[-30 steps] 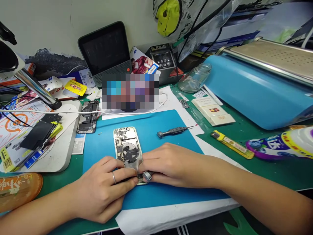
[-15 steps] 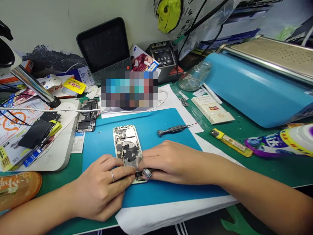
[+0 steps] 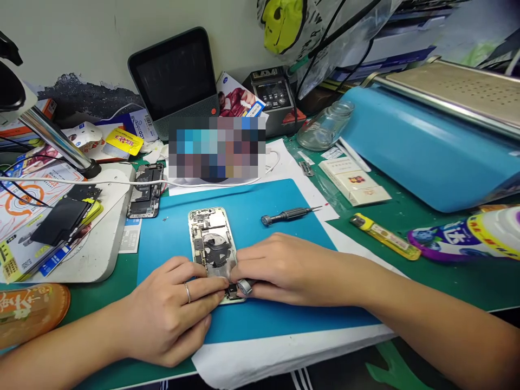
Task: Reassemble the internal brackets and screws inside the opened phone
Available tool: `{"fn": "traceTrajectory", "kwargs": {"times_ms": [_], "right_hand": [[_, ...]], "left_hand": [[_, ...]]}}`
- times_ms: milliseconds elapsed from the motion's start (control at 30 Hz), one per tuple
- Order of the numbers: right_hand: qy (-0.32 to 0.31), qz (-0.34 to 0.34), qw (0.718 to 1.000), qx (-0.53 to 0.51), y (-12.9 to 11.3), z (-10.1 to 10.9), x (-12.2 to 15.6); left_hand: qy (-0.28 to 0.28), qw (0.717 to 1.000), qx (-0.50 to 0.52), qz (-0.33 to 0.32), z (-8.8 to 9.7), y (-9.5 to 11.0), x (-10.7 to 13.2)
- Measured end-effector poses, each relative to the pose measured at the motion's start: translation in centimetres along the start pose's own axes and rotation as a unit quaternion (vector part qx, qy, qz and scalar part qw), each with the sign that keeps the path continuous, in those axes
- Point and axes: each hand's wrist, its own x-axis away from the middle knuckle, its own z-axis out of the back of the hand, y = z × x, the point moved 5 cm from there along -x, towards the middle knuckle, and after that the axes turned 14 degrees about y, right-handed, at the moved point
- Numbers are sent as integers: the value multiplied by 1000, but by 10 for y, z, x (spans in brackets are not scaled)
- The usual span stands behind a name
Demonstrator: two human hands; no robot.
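An opened smartphone point(image 3: 219, 230), its inner parts and black coil bare, lies upright on a blue mat point(image 3: 162, 233). My left hand point(image 3: 173, 311), with a ring on one finger, steadies the phone from the lower left, fingertips pressing on its bottom section. At the lower right edge, my right hand point(image 3: 280, 271) is closed around a screwdriver point(image 3: 245, 286). Only the grey round end of that tool sticks out of the fist; its shaft is hidden. The fingertips of both hands nearly meet over the phone. A second screwdriver point(image 3: 288, 215) lies further up the mat.
Left of the mat lie another opened phone point(image 3: 145, 189) and a white board point(image 3: 101, 260) with boxes and parts. A white cable point(image 3: 162, 183) crosses behind. On the right are a cigarette pack point(image 3: 354, 181), a yellow cutter point(image 3: 384, 236), a bottle point(image 3: 467, 238) and a glass jar point(image 3: 325, 127).
My left fingertips have slid slightly to the right on the phone's lower part. The right hand and the phone stay almost the same.
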Motion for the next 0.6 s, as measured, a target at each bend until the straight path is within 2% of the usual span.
{"fn": "traceTrajectory", "kwargs": {"times_ms": [200,600], "right_hand": [[6,3,1000,0,-1,1,0],[10,15,1000,15,-2,0,1]], "left_hand": [[-23,1000,2,-2,0,2,1],[-31,999,5,9,-2,0,1]]}}
